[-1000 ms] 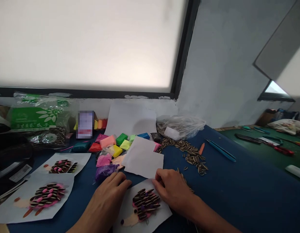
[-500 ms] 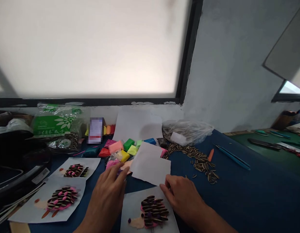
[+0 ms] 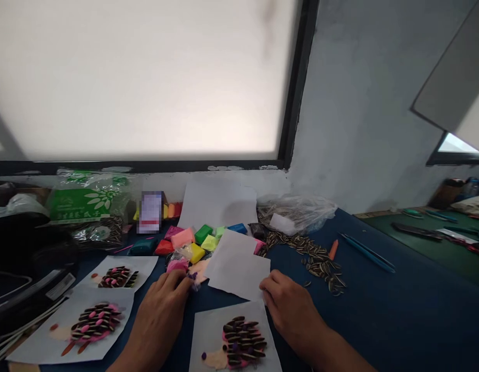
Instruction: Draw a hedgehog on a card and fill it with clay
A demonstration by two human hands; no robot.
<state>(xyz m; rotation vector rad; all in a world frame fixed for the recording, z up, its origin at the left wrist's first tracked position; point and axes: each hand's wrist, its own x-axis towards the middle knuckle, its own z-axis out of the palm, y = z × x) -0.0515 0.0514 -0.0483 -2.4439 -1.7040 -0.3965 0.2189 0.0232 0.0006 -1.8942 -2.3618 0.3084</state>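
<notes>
My left hand (image 3: 164, 299) has its fingers curled at a small wrapped piece of purple clay (image 3: 193, 278), in front of the coloured clay packets. My right hand (image 3: 289, 299) is closed at the lower right edge of a blank white paper (image 3: 237, 266); what its fingertips hold, if anything, is hidden. Between my hands lies a hedgehog picture (image 3: 216, 360), with sunflower seeds as spines, a beige clay face and small purple balls. Two similar hedgehog pictures with pink dots, a nearer one (image 3: 37, 338) and a farther one (image 3: 146, 266), lie to the left.
Loose sunflower seeds (image 3: 317, 258) spread rightward from a clear plastic bag (image 3: 301, 214). An orange clay piece (image 3: 333, 250) and blue tweezers (image 3: 369, 253) lie farther right. A green seed bag (image 3: 84, 204) stands back left, behind a dark bulky object (image 3: 26, 248). A green table (image 3: 382, 235) adjoins at right.
My left hand has drawn back slightly and its fingers have curled in at the purple clay. My right hand has shifted a little up along the blank paper's edge. The view has tilted slightly.
</notes>
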